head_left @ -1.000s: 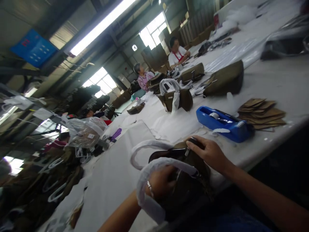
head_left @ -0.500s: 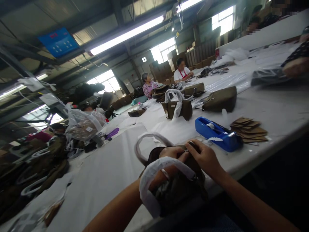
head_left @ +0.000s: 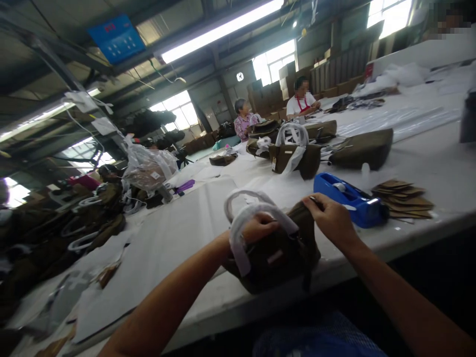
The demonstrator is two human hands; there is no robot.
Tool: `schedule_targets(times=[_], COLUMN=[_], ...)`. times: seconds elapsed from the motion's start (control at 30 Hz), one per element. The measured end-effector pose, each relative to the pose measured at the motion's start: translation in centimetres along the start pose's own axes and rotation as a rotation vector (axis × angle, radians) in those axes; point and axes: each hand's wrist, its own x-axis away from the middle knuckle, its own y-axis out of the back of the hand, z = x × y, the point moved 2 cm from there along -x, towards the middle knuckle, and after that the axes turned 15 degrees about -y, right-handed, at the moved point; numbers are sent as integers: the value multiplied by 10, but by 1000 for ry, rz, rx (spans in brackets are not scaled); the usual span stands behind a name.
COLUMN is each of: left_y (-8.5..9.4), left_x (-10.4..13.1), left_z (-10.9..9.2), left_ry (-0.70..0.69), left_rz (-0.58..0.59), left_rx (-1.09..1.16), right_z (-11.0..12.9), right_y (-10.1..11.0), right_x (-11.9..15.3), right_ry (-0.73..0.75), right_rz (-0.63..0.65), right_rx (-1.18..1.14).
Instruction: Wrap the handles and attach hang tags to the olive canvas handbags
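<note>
An olive-brown handbag (head_left: 256, 265) sits at the table's near edge, its two handles (head_left: 240, 243) wrapped in white paper. My left hand (head_left: 260, 227) reaches between the handles, its fingers closed on the bag's top edge, partly hidden by the near handle. At the bag's top right corner, my right hand (head_left: 330, 215) pinches the end of the top edge between thumb and fingers. A small dark piece shows at those fingertips, too small to name. A pale label is on the bag's front.
Beyond my right hand stands a blue tape dispenser (head_left: 345, 201), with a stack of brown paper pieces (head_left: 403, 198) beside it. More olive bags (head_left: 297, 156) lie across the white table (head_left: 178, 233). Bags are heaped at the left. Two people sit at the far end.
My hands have moved apart: the right has slid to the bag's right corner, while the left remains between the handles. The bag's front now faces me more. The whole view has shifted.
</note>
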Motion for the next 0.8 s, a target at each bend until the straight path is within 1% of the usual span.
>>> schedule_targets(times=[0.1, 0.17, 0.27, 0.33, 0.47, 0.57, 0.63, 0.67, 0.73, 0.8], left_y=[10, 19, 31, 35, 39, 48, 55, 58, 61, 60], left_x=[14, 23, 35, 44, 67, 89, 105, 111, 118, 120], left_z=[12, 18, 27, 33, 40, 40, 42, 46, 56, 70], left_ry=[0, 6, 31, 66, 118, 116, 115, 118, 133, 149], left_rz=[24, 7, -53, -100, -166, -232, -251, -253, -272, -350], left_rx=[-29, -38, -39, -30, -29, -72, -74, -61, -24, 0], right_z=[-11, -12, -8, -7, -11, -21, -26, -27, -26, -25], right_y=[5, 7, 9, 9, 9, 14, 19, 21, 22, 18], right_x=[-12, -17, -19, -20, -23, -26, -28, -29, -31, -32], right_ry=[-62, -47, -22, -42, -94, -112, -137, -147, -169, -202], right_rz=[-38, -50, -66, -65, -3, -47, -83, -90, -63, -23], right_rx=[22, 60, 80, 73, 66, 102, 130, 131, 78, 3])
